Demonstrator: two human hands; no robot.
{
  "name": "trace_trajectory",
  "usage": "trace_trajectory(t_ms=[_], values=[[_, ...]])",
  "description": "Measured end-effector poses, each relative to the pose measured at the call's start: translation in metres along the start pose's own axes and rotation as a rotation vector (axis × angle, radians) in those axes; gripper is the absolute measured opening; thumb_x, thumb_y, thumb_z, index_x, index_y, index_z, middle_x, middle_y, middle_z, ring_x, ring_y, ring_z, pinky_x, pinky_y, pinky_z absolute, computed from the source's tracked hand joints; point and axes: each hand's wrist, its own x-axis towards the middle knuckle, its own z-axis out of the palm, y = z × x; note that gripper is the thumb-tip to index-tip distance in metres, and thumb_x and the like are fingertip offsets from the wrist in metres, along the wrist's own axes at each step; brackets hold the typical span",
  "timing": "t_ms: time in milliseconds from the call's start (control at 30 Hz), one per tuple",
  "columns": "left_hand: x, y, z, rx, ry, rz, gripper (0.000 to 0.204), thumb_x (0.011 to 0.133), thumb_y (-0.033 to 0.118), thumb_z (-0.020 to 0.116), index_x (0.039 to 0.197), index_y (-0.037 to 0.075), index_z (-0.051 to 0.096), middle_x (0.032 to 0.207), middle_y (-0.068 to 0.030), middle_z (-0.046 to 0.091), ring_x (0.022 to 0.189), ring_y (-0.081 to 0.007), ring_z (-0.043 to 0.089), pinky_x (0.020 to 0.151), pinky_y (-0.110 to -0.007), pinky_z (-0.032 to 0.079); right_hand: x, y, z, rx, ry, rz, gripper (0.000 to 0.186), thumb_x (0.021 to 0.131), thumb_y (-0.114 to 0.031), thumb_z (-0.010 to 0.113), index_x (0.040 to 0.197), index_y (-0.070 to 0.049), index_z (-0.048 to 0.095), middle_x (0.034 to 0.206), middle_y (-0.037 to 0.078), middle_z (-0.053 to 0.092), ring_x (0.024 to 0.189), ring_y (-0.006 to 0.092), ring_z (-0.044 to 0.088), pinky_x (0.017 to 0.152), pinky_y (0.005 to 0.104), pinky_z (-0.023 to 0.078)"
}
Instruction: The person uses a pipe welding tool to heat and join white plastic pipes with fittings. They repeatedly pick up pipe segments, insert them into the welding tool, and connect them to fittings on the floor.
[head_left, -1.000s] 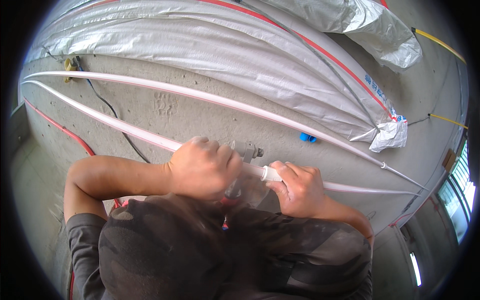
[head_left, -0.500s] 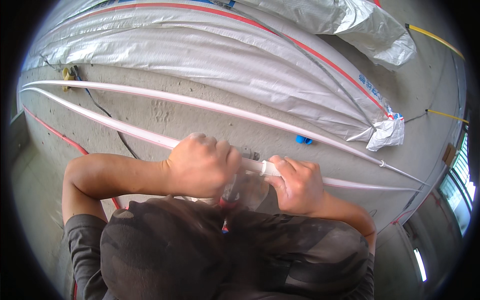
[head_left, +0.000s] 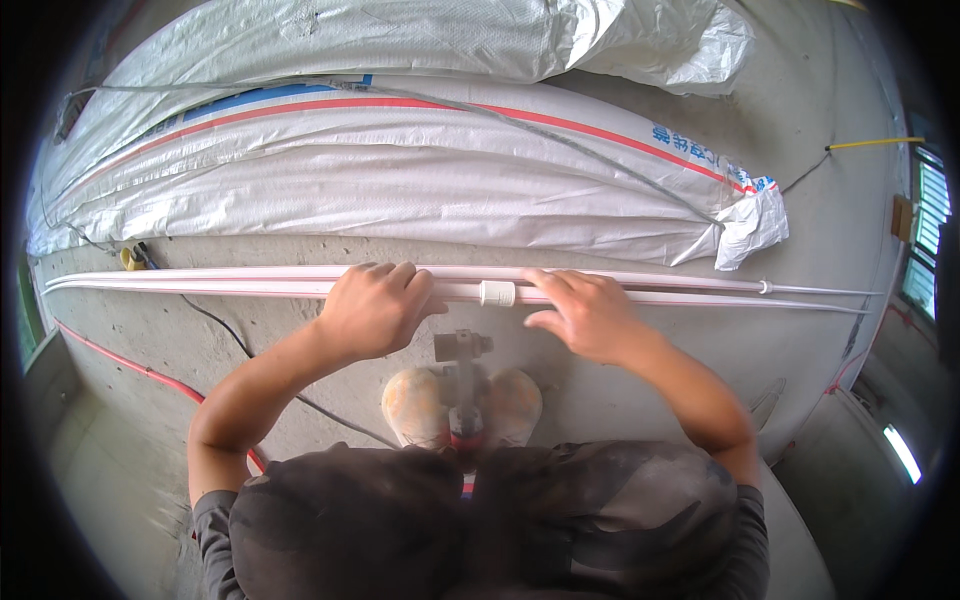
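Two long white pipes with thin pink stripes lie almost side by side across the view: a near pipe [head_left: 665, 298] and a far pipe [head_left: 690, 280]. A white coupling [head_left: 497, 293] sits on the near pipe between my hands. Left of it, my left hand [head_left: 375, 312] is curled over the pipes, its thumb pointing toward the coupling. To the right, my right hand [head_left: 588, 315] reaches over the pipes with fingers stretched and thumb apart, so it looks open. Its palm side is hidden. Another white coupling [head_left: 766, 287] is on the far pipe's right part.
Long white woven sacks [head_left: 400, 150] lie beyond the pipes on the concrete floor. A tool with a grey head [head_left: 458, 346] and red lower part stands between my shoes [head_left: 412, 405]. A red hose [head_left: 140, 366] and a dark cable [head_left: 225, 325] run at left.
The near pipe with its coupling has moved away from my body, beside the far pipe. My right hand has let go of the coupling and spread its fingers. The tool and shoes now show.
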Motion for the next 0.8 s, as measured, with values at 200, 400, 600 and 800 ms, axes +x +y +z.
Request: trace_trajectory(t_ms=[200,400,600,800], values=[[-0.039,-0.02,-0.021,-0.096,-0.054,-0.157,0.031,0.091,0.027,0.083,0.099,0.003,0.066,0.079,-0.0122,0.065,0.071,-0.0353,0.068,0.064,-0.045,0.054,-0.06,0.059,-0.04,-0.042,-0.093,0.11,0.038,0.091,-0.038,0.084,0.104,-0.005,0.072,0.089,0.015,0.075,0.077,0.0381,0.072,0.066,0.0469,0.054],[-0.062,-0.041,-0.029,-0.167,-0.052,-0.248,0.028,0.083,0.019,0.088,0.085,0.003,0.065,0.075,-0.0135,0.064,0.07,-0.038,0.065,0.061,-0.048,0.05,-0.064,0.069,-0.031,0.089,-0.052,0.077,0.031,0.087,-0.03,0.088,0.095,-0.004,0.072,0.075,0.013,0.068,0.066,0.0365,0.066,0.059,0.0456,0.049],[-0.063,-0.032,-0.014,-0.141,0.014,-0.175,0.032,0.079,0.017,0.089,0.077,0.005,0.059,0.072,-0.0123,0.062,0.065,-0.0375,0.064,0.056,-0.047,0.05,-0.062,0.07,-0.035,-0.031,-0.001,-0.014,0.028,0.084,-0.024,0.089,0.092,-0.004,0.071,0.072,0.012,0.066,0.061,0.0338,0.064,0.054,0.0446,0.046],[-0.066,-0.03,0.002,-0.128,-0.03,-0.178,0.028,0.082,0.019,0.086,0.078,0.005,0.062,0.072,-0.0128,0.066,0.065,-0.0357,0.068,0.055,-0.046,0.052,-0.071,0.071,-0.031,-0.061,-0.062,0.015,0.025,0.085,-0.021,0.087,0.093,-0.004,0.07,0.071,0.012,0.065,0.063,0.0345,0.065,0.057,0.0448,0.047]])
